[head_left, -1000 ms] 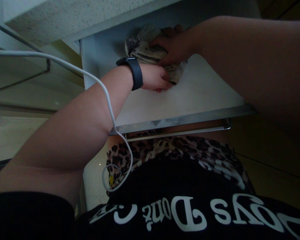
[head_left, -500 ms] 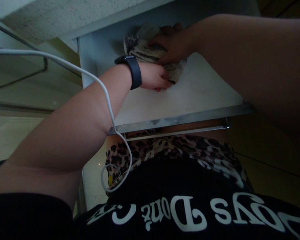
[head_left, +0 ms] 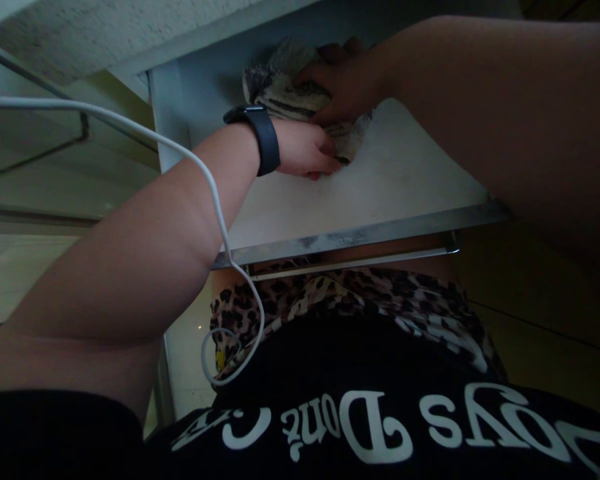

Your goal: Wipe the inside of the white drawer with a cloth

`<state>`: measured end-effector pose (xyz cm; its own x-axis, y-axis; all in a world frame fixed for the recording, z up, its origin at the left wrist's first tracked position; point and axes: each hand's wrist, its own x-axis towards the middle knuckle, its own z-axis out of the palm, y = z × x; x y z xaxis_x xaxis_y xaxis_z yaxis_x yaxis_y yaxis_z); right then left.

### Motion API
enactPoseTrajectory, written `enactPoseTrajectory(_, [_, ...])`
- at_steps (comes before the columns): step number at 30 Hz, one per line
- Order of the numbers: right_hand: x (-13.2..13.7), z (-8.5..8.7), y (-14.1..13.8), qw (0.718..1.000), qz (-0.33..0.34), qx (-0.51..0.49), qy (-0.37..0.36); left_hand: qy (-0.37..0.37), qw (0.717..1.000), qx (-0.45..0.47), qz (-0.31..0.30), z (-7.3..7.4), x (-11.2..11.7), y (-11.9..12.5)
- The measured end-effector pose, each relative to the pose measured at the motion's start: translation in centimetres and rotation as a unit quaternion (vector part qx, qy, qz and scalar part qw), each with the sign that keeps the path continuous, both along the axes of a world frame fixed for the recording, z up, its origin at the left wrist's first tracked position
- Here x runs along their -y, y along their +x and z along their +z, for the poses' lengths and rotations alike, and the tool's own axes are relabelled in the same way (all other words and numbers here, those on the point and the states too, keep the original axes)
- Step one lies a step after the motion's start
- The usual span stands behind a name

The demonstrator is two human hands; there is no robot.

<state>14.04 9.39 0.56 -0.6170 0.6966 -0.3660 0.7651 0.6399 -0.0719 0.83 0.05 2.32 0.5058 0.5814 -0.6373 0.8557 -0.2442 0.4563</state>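
A crumpled striped cloth (head_left: 280, 93) lies at the back of an open white drawer (head_left: 380, 180). My right hand (head_left: 345, 83) presses down on top of the cloth with its fingers curled over it. My left hand (head_left: 305, 150), with a dark watch on its wrist, grips the cloth's near edge from the front. Both hands are inside the drawer, touching each other at the cloth.
The drawer's metal front edge (head_left: 360, 235) and a bar handle (head_left: 355, 261) run across the middle. A speckled countertop (head_left: 105, 27) overhangs at the top. A white cable (head_left: 215, 200) crosses my left arm. Tiled floor (head_left: 30, 267) lies to the left.
Both hands and the cloth have shifted slightly up and left in view; their hold on the cloth looks the same.
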Motion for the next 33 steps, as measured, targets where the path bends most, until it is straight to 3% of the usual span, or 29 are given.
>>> enactPoseTrajectory(20, [0.11, 0.19, -0.09, 1.000, -0.004, 0.000, 0.012, 0.016, 1.000, 0.001, -0.014, 0.18, 0.07, 0.21])
enactPoseTrajectory(33, [0.28, 0.23, -0.23, 1.000, -0.007, 0.005, 0.013, 0.004, 1.000, 0.012, 0.010, 0.02, 0.09, 0.13])
